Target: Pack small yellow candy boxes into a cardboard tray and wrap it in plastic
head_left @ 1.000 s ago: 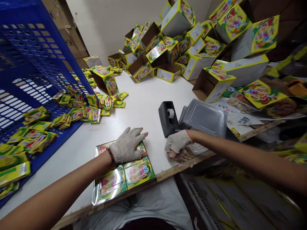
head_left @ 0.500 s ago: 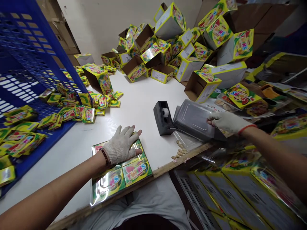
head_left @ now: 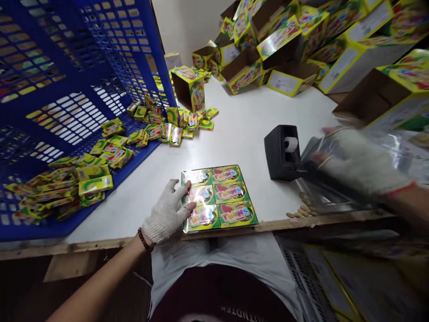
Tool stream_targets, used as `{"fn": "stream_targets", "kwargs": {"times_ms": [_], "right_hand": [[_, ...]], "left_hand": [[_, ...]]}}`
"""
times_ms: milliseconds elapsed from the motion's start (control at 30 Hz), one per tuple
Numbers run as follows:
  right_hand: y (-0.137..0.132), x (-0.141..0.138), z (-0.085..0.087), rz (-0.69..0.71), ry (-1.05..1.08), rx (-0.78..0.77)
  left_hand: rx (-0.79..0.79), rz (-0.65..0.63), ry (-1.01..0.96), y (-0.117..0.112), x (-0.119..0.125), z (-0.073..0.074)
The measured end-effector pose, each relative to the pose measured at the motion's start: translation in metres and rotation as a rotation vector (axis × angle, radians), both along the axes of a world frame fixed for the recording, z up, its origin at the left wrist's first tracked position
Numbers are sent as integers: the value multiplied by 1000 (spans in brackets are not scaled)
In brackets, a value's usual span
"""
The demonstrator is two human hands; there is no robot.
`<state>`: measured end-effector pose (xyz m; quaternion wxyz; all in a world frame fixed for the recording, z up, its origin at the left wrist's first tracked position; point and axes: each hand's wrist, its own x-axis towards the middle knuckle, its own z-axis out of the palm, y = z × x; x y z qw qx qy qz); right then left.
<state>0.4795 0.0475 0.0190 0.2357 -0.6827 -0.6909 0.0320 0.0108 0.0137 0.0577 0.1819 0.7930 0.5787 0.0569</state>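
Pack (head_left: 220, 200) flat at worktop (head_left: 241, 129) front edge, near middle. Left hand (head_left: 166, 212) open, fingertips on pack's left side, not clenched. Right hand (head_left: 363, 158) blurred, by clear plastic (head_left: 323, 199) near front edge, right of tape dispenser (head_left: 282, 154); can't tell grip. Pack likely light, stiffish, slippery gloss, crushable corners; take by opposite sides. "TWINS" on right-column panels; glare on left.

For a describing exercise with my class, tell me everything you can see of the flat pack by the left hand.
The flat pack shows six glossy green and yellow panels with colourful lettering, two across and three deep. Glare suggests clear plastic wrap. It lies flat on the white table, along the wooden near edge; the gloved left hand touches its left side.
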Motion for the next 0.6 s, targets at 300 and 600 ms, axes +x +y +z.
{"fn": "stream_targets", "kwargs": {"times_ms": [300,600], "right_hand": [[-86,-224,-37,810,-234,294],[-86,-280,-20,795,-77,356]], "left_hand": [[-149,349,-535,-25,-1,-24],[648,-435,-270,-51,-13,-35]]}}
